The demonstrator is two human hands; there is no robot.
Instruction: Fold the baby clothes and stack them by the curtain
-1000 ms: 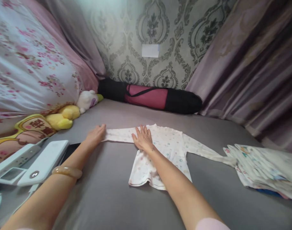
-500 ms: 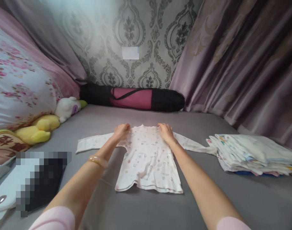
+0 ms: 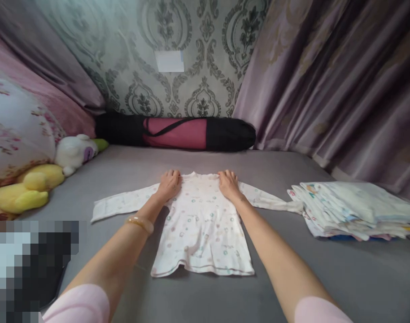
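Observation:
A small white long-sleeved shirt (image 3: 203, 220) with a tiny coloured print lies spread on the grey bed sheet, its collar away from me and its hem towards me. My left hand (image 3: 170, 183) is at the left shoulder, its fingers curled over the cloth. At the other shoulder, my right hand (image 3: 228, 181) has its fingers bent onto the fabric near the collar. Both sleeves stretch outwards; the left one lies flat, while the right one narrows to a bunched cuff touching a stack of folded clothes (image 3: 359, 208). My palms and fingertips are partly hidden.
At the wall lies a long black and dark pink bag (image 3: 178, 133). Plush toys (image 3: 33, 186) and a floral pillow (image 3: 16, 125) sit at the left. A blurred dark object (image 3: 40, 269) is at the lower left. Curtains (image 3: 309, 80) hang on the right.
The view has shifted slightly, so the background sits further left. Both hands remain at the shirt's shoulders, with more of the backs of the fingers showing. The shirt's body looks a little smoother.

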